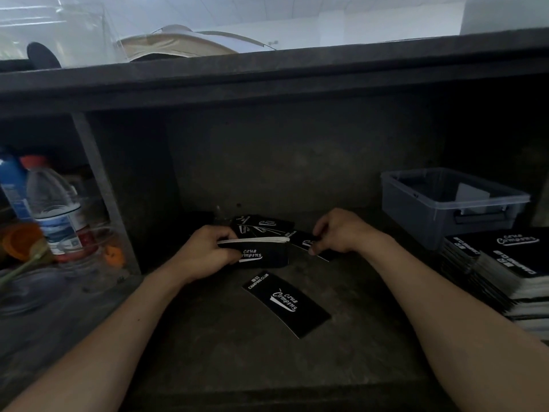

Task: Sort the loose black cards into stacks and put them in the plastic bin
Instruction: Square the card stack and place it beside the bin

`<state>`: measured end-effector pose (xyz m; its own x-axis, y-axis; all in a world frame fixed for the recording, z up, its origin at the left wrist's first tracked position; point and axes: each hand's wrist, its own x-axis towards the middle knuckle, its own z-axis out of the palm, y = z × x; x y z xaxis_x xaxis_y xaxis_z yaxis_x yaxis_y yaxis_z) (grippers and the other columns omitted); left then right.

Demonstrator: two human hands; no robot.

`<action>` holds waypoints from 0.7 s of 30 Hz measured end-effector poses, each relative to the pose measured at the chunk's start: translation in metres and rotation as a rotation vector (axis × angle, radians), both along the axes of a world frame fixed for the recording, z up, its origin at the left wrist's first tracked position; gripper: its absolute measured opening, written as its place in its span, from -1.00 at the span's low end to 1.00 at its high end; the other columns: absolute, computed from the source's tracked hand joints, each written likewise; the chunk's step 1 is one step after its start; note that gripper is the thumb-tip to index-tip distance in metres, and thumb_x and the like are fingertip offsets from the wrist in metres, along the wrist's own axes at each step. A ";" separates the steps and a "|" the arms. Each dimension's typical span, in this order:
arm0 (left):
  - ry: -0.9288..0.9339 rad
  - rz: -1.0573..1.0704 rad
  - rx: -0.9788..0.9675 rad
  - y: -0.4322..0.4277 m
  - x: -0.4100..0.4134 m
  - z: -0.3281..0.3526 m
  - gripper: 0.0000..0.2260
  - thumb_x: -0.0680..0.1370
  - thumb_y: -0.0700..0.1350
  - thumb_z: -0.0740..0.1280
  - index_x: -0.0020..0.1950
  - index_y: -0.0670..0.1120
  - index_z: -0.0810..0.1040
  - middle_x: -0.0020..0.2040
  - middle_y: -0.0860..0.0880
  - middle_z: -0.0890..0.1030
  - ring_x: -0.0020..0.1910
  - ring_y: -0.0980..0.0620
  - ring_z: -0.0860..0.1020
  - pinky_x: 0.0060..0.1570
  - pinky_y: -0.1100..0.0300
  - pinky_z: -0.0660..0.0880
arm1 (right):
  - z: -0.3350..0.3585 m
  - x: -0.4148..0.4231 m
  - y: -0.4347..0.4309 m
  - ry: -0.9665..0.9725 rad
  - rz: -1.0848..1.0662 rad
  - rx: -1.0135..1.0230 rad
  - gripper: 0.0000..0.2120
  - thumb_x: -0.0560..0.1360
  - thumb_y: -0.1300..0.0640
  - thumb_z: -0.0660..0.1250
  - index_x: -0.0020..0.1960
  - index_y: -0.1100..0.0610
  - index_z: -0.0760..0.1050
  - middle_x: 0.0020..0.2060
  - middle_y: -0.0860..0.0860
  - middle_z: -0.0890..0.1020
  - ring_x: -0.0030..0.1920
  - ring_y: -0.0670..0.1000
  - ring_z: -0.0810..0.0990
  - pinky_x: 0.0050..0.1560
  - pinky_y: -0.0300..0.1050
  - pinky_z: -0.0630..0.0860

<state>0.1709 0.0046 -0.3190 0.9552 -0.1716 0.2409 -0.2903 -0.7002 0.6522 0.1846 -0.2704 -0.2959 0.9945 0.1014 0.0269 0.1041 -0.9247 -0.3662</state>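
- Left hand (208,252) holds a partial stack of black cards (255,248), fingers wrapped round its left end; white card edges show along the top, the "Camping Club" print faces the camera.
- Right hand (335,233) pinches a single black card (306,243) between thumb and fingers, just beside the right end of the held stack. Judged: this card is about to be added to the stack.
- Loose pile of cards (264,224) lies on the dark shelf surface (208,337), just beyond the hands, overlapping at mixed angles. Count cannot be told.
- One stray card (286,303) lies flat and skewed, nearer than the hands and apart from the pile.
- Clear plastic bin (445,203) sits far right, well apart from the hands. A pale object shows inside; whether any black cards are in it cannot be told.
- Large stacks of the same cards (505,272) stand at the right, in front of the bin, on the shelf, not in the bin.
- Judgement: gathering is partway. Left to do: the far pile, the stray card, squaring the stack, transfer to the bin.
- Water bottle (56,206) in the left compartment, not involved.
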 end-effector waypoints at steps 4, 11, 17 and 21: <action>-0.017 -0.051 -0.010 -0.003 -0.002 -0.002 -0.78 0.44 -0.33 0.44 -0.19 0.02 0.60 -0.41 0.20 0.60 -0.40 0.32 0.51 -0.34 0.34 0.38 | 0.013 -0.005 0.004 0.155 -0.014 -0.043 -0.41 0.32 0.07 0.58 0.30 0.15 0.53 0.22 0.06 0.57 0.20 0.04 0.55 0.23 -0.11 0.51; -0.003 -0.127 -0.210 -0.004 -0.001 -0.005 -0.58 0.38 -0.32 0.45 0.11 0.05 0.46 0.15 -0.03 0.60 0.10 0.10 0.61 0.00 0.22 0.54 | 0.007 -0.008 -0.002 -0.028 0.169 0.705 -0.75 0.38 0.42 0.46 -0.04 0.14 0.66 -0.20 0.05 0.69 -0.16 -0.09 0.63 -0.14 -0.41 0.53; 0.008 -0.090 -0.219 -0.008 -0.002 -0.001 -0.57 0.44 -0.47 0.39 0.09 0.03 0.58 -0.12 -0.01 0.67 -0.16 0.12 0.63 -0.18 0.25 0.55 | 0.009 -0.017 0.024 0.163 0.294 0.834 -0.81 0.55 0.29 0.31 0.12 0.11 0.56 -0.04 0.03 0.72 0.03 -0.02 0.69 0.02 -0.11 0.61; -0.049 0.168 -0.130 0.002 0.002 0.003 -0.80 0.44 -0.33 0.40 -0.21 -0.03 0.63 -0.36 0.01 0.59 -0.38 0.10 0.50 -0.34 0.23 0.39 | 0.018 -0.031 0.018 0.070 0.197 0.308 -0.52 0.18 -0.31 0.55 -0.05 -0.04 0.60 -0.17 -0.10 0.65 -0.11 -0.08 0.61 -0.14 -0.14 0.51</action>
